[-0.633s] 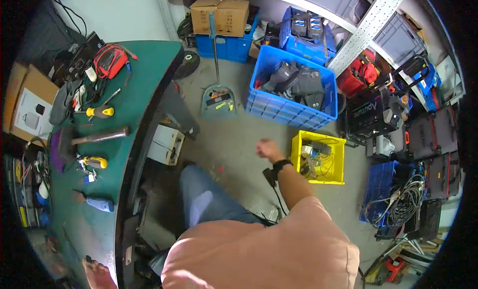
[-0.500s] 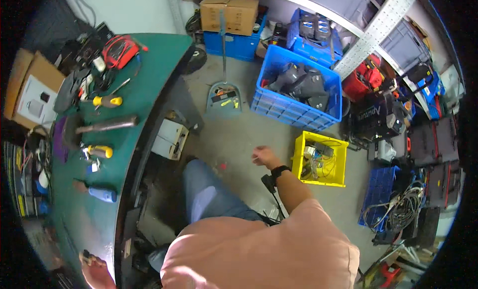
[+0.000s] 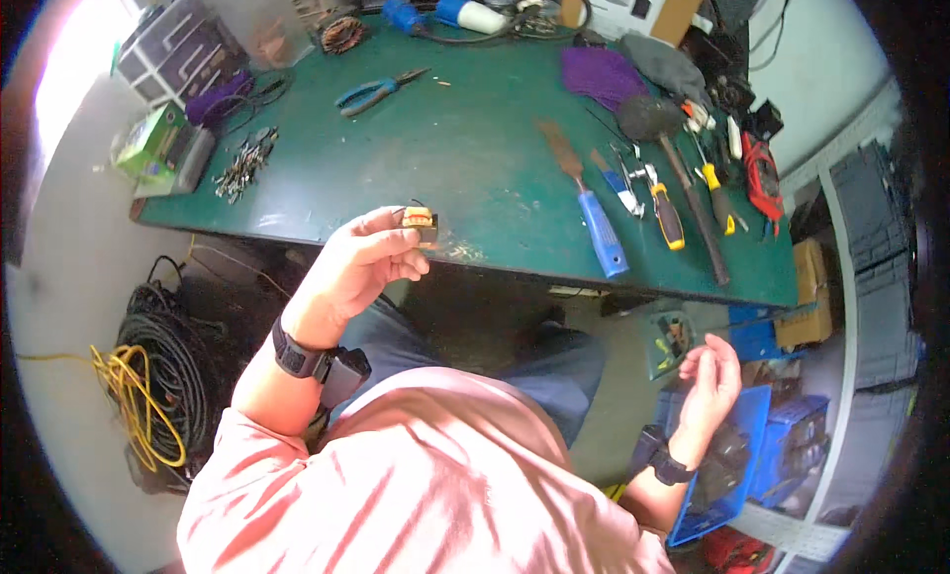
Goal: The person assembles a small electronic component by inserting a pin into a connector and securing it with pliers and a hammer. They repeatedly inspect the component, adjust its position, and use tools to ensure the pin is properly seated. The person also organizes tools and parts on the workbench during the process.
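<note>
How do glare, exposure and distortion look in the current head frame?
Head view: upper left burns out to white, with pale glare on the green workbench; head view: fisheye bends the bench's front edge and leaves black corners; head view: the shirt looks washed out in places, but the small part in the left hand stands out.

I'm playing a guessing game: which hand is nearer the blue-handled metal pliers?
Left. The left hand is below the pliers in the picture; the right hand is farther, toward the lower right.

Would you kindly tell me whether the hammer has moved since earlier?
No; against the green workbench, the hammer shows no shift, lying between the same two yellow-handled tools.
</note>
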Action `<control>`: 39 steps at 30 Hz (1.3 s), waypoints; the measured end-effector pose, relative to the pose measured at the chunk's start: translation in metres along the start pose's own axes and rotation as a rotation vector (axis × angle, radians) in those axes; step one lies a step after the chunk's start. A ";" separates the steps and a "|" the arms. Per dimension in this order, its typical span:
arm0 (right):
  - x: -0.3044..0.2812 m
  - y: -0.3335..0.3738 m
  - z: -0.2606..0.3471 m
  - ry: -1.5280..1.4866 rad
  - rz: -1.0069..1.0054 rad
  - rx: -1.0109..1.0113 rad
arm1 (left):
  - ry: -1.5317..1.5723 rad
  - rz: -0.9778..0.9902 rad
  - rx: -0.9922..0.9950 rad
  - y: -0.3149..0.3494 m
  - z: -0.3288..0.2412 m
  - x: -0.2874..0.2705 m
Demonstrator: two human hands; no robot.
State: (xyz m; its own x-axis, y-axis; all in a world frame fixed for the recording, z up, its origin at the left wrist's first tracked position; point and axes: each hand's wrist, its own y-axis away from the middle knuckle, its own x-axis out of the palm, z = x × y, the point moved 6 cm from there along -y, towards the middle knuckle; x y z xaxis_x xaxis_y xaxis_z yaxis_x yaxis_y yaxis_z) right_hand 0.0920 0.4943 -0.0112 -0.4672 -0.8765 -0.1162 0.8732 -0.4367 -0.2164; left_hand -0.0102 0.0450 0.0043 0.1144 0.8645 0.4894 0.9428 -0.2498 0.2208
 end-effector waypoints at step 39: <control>0.331 0.002 0.101 -0.059 0.872 -0.285 | -0.120 0.177 0.073 -0.004 -0.018 -0.010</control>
State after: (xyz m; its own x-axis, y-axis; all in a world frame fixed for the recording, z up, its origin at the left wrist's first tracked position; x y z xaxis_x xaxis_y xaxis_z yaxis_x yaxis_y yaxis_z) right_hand -0.0463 0.1831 0.0479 0.3557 -0.8841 -0.3029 0.8420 0.4438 -0.3067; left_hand -0.0208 0.0298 0.0139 0.3129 0.8567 0.4100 0.9241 -0.3743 0.0769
